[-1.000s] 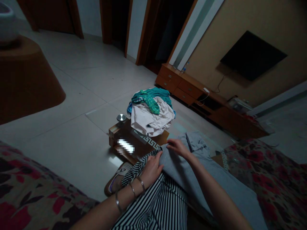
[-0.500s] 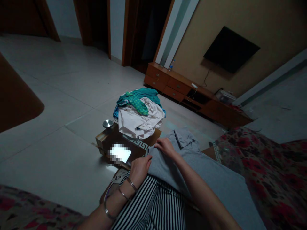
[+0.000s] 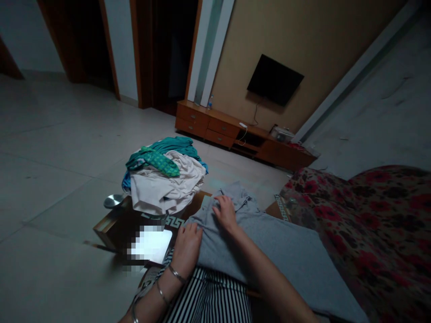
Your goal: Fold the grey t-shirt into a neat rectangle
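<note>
On the table (image 3: 111, 226), heaped clothes (image 3: 164, 177).

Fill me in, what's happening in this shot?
A person seated on a floral sofa has a grey garment spread across their lap and the low wooden table in front. The left hand, bangles on its wrist, lies flat on the garment's near edge; the right hand presses on it near the collar. A heap of unfolded clothes, white and teal, sits at the table's far end, with a small metal dish beside it.
</note>
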`<state>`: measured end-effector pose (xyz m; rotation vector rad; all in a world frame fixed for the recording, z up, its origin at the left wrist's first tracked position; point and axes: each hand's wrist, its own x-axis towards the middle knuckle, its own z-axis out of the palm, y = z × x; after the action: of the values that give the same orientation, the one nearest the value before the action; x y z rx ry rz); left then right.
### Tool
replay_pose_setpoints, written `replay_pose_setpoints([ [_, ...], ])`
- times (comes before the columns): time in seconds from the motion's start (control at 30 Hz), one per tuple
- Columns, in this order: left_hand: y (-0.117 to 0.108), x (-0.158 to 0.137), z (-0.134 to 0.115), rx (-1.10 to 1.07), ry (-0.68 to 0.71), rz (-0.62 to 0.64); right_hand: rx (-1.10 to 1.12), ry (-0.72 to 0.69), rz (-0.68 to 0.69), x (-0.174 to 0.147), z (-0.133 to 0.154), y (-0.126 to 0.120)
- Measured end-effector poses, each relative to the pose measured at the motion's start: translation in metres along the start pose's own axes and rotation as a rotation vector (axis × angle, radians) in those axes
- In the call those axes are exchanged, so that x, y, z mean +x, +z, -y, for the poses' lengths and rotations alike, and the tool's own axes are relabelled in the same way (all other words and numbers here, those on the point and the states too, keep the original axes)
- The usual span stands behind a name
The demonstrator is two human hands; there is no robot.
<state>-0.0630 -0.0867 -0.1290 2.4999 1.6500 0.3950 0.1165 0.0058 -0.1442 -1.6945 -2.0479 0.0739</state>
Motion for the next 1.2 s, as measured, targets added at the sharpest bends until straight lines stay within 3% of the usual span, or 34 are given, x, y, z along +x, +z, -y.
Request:
replay_pose_setpoints([
  [0.13,-0.007,-0.008,0.018,0.04,-0.126,-0.072,-0.244,0.178,0.024,-0.005,-0.05,-0.016],
  [0.27,-0.015,-0.016,0.038,0.057,-0.245,-0.146,-0.166,0.209,0.077,0.002,-0.09,-0.017],
  [0.37,-0.015,-0.009,0.035,-0.023,-0.136,-0.175,-0.045,0.229,0.062,0.014,-0.107,-0.019],
  [0.5,0.003,0.009,0.019,-0.123,0.124,-0.051,0.014,0.236,0.018,0.031,-0.12,-0.034],
  [0.67,0.033,0.012,0.022,0.057,0.029,0.017,0.075,0.284,-0.208,0.049,-0.15,-0.063],
  [0.8,0.044,0.007,0.03,0.09,0.037,0.016,-0.014,0.376,-0.288,0.068,-0.18,-0.075],
  [0.97,0.051,0.008,0.032,0.109,0.012,-0.031,-0.021,0.404,-0.258,0.096,-0.2,-0.062],
  [1.2,0.066,0.007,0.036,0.105,-0.101,-0.139,0.037,0.404,-0.197,0.137,-0.2,-0.018],
])
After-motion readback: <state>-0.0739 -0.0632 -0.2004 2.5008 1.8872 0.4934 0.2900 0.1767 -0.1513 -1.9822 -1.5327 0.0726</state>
